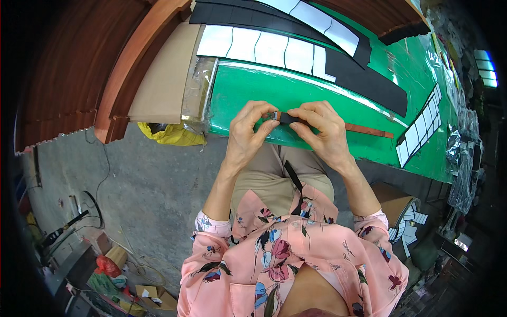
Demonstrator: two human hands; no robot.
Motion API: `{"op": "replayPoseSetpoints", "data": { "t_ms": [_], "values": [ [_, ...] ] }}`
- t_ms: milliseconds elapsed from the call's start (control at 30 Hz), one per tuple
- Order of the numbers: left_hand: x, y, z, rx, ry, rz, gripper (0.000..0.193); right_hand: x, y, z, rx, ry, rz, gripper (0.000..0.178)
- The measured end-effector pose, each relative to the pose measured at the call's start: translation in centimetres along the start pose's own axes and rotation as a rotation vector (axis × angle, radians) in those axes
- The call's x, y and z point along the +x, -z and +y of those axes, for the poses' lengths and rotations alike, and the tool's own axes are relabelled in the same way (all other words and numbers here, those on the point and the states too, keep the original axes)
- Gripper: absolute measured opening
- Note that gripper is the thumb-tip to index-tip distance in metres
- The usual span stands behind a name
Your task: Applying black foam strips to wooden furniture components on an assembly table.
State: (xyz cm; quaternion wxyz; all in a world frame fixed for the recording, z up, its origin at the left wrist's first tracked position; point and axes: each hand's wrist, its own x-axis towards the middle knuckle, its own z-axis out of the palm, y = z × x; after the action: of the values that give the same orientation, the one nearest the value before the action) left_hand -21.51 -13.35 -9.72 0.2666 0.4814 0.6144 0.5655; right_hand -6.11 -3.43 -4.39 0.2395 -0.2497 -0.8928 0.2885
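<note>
Over the near edge of the green table (253, 95), both hands hold a leather strap (364, 129), brown along its length and dark near the buckle. My left hand (247, 132) pinches the end with a small metal buckle (275, 115) between thumb and fingers. Close beside it, my right hand (325, 129) grips the dark part of the strap with thumb and fingertips. From under the right hand, the reddish-brown length runs out to the right across the tabletop. My fingers hide part of the buckle and the fold around it.
Black strips (364, 79) with white backing pieces (269, 48) lie across the far side of the table. A white-squared strip (420, 127) rests at right. Brown strips (58, 68) are stacked at left beside a cardboard sheet (161, 79). Below hangs a yellow bag (171, 135).
</note>
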Motion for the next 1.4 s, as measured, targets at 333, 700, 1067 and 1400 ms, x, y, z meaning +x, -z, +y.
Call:
{"op": "replayPoseSetpoints", "data": {
  "t_ms": [333, 700, 1067, 1400],
  "values": [
    [0.1, 0.1, -0.7, 0.056, -0.060, -0.015, 0.023, 0.3, -0.5, -0.1, -0.054, 0.013, 0.014, 0.024],
    [0.0, 0.0, -0.8, 0.060, -0.068, -0.023, 0.024, 0.2, -0.5, -0.2, -0.074, 0.014, 0.018, 0.023],
    [0.0, 0.0, -0.5, 0.083, -0.081, -0.011, 0.023, 0.1, -0.8, -0.1, -0.088, 0.014, 0.028, 0.023],
    [0.2, -0.8, -1.1, 0.370, -0.458, 0.100, 0.036, -1.2, 0.0, 0.3, -0.188, 0.186, 0.081, 0.027]
  ]
}}
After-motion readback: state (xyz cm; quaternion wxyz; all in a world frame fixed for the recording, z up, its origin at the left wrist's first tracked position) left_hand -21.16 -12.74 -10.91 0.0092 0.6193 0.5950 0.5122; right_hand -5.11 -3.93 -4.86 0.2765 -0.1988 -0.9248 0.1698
